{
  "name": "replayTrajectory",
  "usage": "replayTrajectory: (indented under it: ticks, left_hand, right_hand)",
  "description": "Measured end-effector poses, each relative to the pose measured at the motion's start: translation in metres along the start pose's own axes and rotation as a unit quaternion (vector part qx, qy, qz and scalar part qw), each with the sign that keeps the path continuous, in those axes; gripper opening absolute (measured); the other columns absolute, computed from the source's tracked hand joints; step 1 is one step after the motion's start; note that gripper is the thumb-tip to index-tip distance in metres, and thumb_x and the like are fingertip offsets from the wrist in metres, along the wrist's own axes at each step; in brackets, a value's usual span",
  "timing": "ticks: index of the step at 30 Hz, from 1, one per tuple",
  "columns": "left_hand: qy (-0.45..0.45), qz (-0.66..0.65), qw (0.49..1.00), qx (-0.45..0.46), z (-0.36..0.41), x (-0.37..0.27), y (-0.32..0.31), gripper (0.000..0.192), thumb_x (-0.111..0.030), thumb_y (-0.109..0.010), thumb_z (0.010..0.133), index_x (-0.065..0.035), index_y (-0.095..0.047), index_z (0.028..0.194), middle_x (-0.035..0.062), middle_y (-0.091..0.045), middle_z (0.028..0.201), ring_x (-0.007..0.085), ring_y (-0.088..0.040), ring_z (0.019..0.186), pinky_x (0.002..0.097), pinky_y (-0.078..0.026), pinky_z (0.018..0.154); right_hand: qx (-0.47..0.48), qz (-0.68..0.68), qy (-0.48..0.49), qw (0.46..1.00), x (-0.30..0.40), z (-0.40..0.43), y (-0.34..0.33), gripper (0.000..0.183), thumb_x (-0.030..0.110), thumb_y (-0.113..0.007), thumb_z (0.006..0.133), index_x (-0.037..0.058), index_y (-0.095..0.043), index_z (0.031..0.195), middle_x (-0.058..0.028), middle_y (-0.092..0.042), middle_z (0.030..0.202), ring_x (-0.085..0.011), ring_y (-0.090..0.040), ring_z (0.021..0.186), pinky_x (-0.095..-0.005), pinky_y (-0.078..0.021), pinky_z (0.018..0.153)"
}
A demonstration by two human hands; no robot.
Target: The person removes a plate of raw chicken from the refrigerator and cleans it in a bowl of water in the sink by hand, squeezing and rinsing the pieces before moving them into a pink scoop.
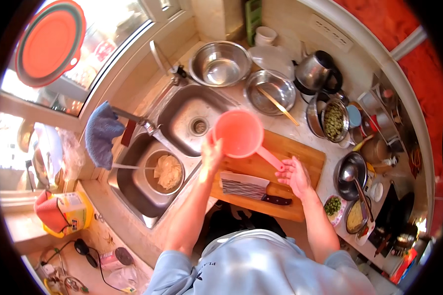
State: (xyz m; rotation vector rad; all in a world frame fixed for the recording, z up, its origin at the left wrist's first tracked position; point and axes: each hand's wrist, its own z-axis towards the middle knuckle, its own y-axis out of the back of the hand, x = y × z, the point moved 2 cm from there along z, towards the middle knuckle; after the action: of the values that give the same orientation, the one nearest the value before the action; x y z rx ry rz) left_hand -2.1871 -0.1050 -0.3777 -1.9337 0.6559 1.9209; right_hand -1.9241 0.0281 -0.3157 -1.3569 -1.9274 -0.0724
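A pink plastic ladle-like scoop [239,133] is held above the sink's edge and the cutting board. My left hand [211,150] grips the left side of its cup. My right hand [294,176] is at the end of its handle, fingers spread and palm up; whether it bears any weight I cannot tell. Below lies a cleaver [249,188] with a black handle on the wooden cutting board [310,155]. In the left sink basin, a metal bowl [147,162] holds a pale, crumpled mass [168,171], with a thin stream of water running towards it.
A faucet [147,125] with a blue cloth [102,136] reaches over the double sink [184,103]. Behind are a steel basin [220,64], a steel bowl with chopsticks [269,92] and a kettle [313,72]. Bowls of food and a wok-like pan with a ladle [350,175] stand right.
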Motion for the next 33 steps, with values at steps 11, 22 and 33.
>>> replayTrajectory:
  ticks: [11, 22, 33]
  left_hand:
    - [0.191, -0.275, 0.895, -0.296, -0.042, 0.101, 0.243, 0.016, -0.021, -0.053, 0.088, -0.0073, -0.060, 0.083, 0.0024, -0.060, 0.074, 0.0113, -0.057, 0.069, 0.0238, -0.045, 0.063]
    - [0.183, 0.198, 0.953, -0.139, -0.004, 0.148, 0.277, 0.031, -0.034, -0.063, 0.081, -0.0080, -0.064, 0.098, 0.0079, -0.065, 0.090, 0.0187, -0.061, 0.080, 0.0275, -0.048, 0.072]
    - [0.180, 0.374, 0.907, -0.074, -0.010, 0.191, 0.242, 0.045, -0.020, -0.063, 0.074, -0.0118, -0.052, 0.118, 0.0206, -0.059, 0.105, 0.0369, -0.057, 0.096, 0.0458, -0.045, 0.084]
  right_hand:
    - [-0.173, -0.336, 0.178, 0.909, -0.014, -0.045, 0.002, 0.038, 0.016, -0.052, 0.092, 0.0028, -0.042, 0.125, -0.0112, -0.053, 0.114, -0.0144, -0.057, 0.091, -0.0250, -0.0465, 0.072]
    - [0.048, -0.422, 0.159, 0.891, -0.026, -0.055, -0.134, 0.033, 0.003, -0.055, 0.085, -0.0031, -0.047, 0.117, -0.0115, -0.057, 0.103, -0.0157, -0.061, 0.085, -0.0272, -0.0488, 0.075]
    - [0.119, -0.550, 0.133, 0.816, -0.052, -0.045, -0.180, 0.033, 0.005, -0.060, 0.082, -0.0040, -0.052, 0.113, -0.0144, -0.060, 0.098, -0.0203, -0.063, 0.082, -0.0293, -0.0502, 0.074]
